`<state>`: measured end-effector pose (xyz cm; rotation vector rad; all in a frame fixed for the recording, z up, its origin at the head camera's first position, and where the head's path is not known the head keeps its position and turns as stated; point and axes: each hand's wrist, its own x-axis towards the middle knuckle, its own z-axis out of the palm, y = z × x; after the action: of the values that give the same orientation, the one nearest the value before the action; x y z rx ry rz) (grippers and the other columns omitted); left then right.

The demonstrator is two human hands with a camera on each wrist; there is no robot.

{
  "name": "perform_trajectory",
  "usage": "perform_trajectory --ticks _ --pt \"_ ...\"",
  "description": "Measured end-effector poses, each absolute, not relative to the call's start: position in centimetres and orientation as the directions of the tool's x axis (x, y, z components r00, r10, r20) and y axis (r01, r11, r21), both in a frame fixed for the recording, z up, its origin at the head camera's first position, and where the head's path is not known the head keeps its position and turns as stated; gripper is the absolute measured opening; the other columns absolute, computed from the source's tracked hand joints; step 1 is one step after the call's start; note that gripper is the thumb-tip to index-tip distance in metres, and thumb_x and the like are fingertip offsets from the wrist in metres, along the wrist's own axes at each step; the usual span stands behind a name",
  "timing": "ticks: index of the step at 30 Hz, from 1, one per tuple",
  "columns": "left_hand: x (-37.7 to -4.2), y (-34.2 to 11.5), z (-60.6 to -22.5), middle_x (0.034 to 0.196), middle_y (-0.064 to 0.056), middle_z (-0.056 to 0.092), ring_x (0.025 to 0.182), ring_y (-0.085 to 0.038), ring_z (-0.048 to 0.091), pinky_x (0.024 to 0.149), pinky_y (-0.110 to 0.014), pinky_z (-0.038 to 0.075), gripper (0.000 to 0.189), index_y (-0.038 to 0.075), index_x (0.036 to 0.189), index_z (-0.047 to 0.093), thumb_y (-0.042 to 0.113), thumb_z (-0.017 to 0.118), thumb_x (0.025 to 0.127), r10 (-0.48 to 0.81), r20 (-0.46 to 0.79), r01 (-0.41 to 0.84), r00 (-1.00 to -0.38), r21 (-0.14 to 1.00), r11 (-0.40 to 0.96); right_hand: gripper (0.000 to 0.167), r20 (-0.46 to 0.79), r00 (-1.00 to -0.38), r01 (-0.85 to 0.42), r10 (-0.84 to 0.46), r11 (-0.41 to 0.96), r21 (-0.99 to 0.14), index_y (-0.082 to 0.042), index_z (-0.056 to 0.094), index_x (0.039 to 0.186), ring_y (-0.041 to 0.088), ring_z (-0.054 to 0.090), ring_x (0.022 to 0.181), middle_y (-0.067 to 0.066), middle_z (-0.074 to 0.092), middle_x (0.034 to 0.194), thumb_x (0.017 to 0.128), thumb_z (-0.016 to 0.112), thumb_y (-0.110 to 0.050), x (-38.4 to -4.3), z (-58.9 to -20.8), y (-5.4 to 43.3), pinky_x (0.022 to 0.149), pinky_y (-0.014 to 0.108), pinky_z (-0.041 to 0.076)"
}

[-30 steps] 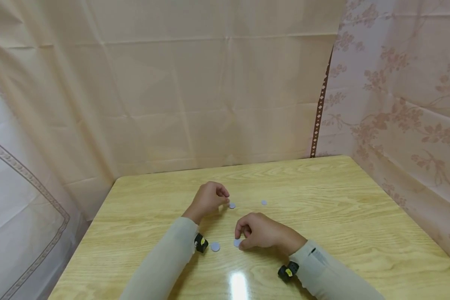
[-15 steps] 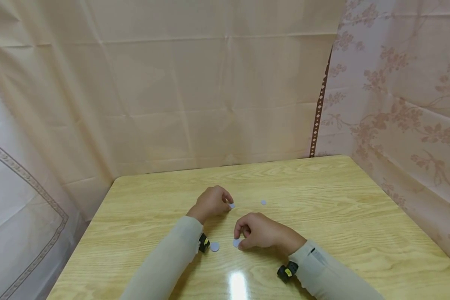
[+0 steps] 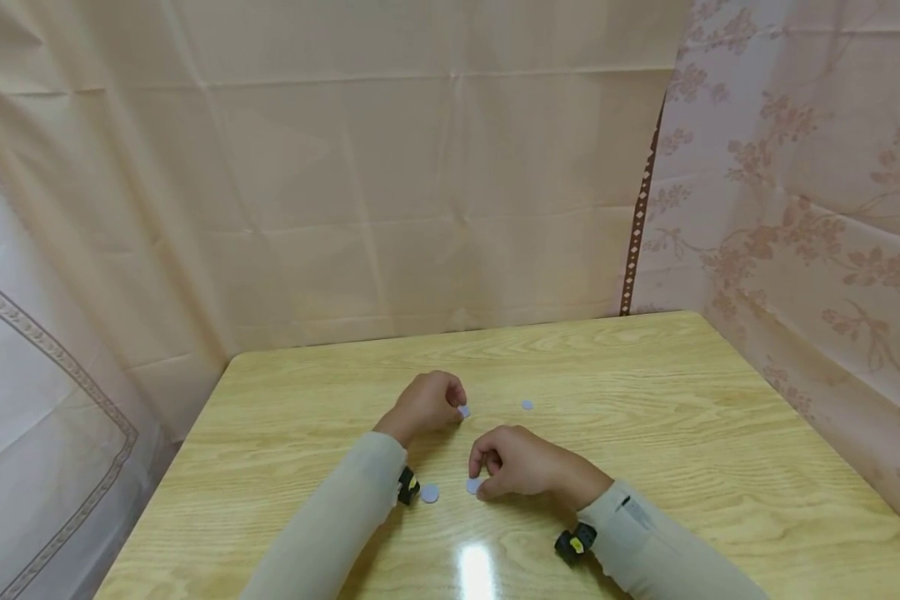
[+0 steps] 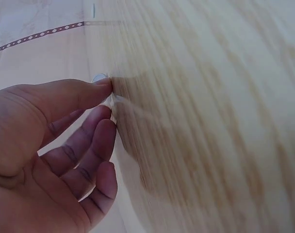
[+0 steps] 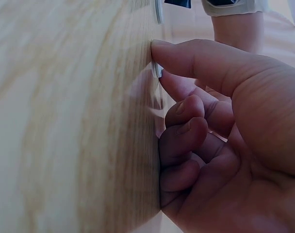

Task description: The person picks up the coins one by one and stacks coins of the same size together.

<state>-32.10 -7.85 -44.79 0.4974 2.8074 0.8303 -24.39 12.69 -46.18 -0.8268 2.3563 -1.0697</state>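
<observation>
Thumb and index finger of my left hand (image 3: 426,402) pinch the edges of a small pale disc (image 3: 464,411) lying flat on the wooden table. In the left wrist view, part of that disc (image 4: 99,77) shows behind the thumb. Closer to me, my right hand (image 3: 523,461) pinches another pale disc (image 3: 473,485) at its edges, flat against the tabletop. A sliver of this disc (image 5: 157,70) shows between thumb and index finger in the right wrist view; the other fingers curl loosely under the palm.
One pale disc (image 3: 430,493) lies beside the left wrist's black camera (image 3: 408,486). A smaller-looking disc (image 3: 527,405) lies to the right of the left hand. The wooden table (image 3: 645,400) backs onto a beige curtain (image 3: 420,208).
My left hand has shifted slightly right and down, and its fingertips have come round the far disc. The right hand stays in place, and the discs have not visibly moved.
</observation>
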Motion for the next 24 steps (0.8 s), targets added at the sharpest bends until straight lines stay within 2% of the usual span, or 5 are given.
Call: perform_trajectory --ticks 6,13,18,24 --pt "-32.1 -7.7 -44.8 0.083 0.003 0.065 0.073 -0.016 0.057 0.065 -0.031 0.046 0.013 0.019 0.088 0.070 0.011 0.080 0.086 0.379 -0.054 0.299 -0.924 0.516 0.803 0.015 -0.127 -0.736 -0.343 -0.665 0.528 -0.777 -0.017 0.073 0.094 0.006 0.045 0.054 -0.005 0.053 0.062 0.085 0.084 -0.011 -24.4 -46.2 12.7 0.053 0.022 0.037" --pt "-32.0 -7.7 -45.0 0.082 0.004 0.066 0.071 -0.014 0.059 0.063 -0.029 0.048 0.011 0.020 0.089 0.071 0.013 0.081 0.087 0.384 -0.057 0.298 -0.921 0.529 0.794 0.015 -0.132 -0.731 -0.332 -0.669 0.518 -0.789 -0.016 0.073 0.094 0.007 0.045 0.054 -0.004 0.053 0.063 0.085 0.084 -0.011 -24.4 -46.3 12.8 0.053 0.023 0.037" --pt "-32.0 -7.9 -44.8 0.082 0.005 0.067 0.073 -0.013 0.061 0.064 -0.029 0.050 0.011 0.019 0.092 0.073 0.012 0.080 0.087 0.398 -0.036 0.309 -0.917 0.568 0.763 0.015 -0.131 -0.732 -0.330 -0.668 0.517 -0.790 -0.017 0.073 0.094 0.007 0.045 0.054 -0.004 0.053 0.063 0.085 0.084 -0.012 -24.5 -46.4 12.8 0.053 0.023 0.038" --pt "-31.9 -8.7 -44.8 0.084 0.004 0.070 0.079 -0.013 0.064 0.068 -0.031 0.053 0.012 0.019 0.095 0.074 0.012 0.080 0.088 0.418 -0.012 0.301 -0.908 0.675 0.674 0.014 -0.137 -0.732 -0.322 -0.668 0.516 -0.794 -0.017 0.073 0.094 0.008 0.045 0.054 -0.003 0.053 0.063 0.086 0.084 -0.012 -24.5 -46.3 12.8 0.052 0.023 0.038"
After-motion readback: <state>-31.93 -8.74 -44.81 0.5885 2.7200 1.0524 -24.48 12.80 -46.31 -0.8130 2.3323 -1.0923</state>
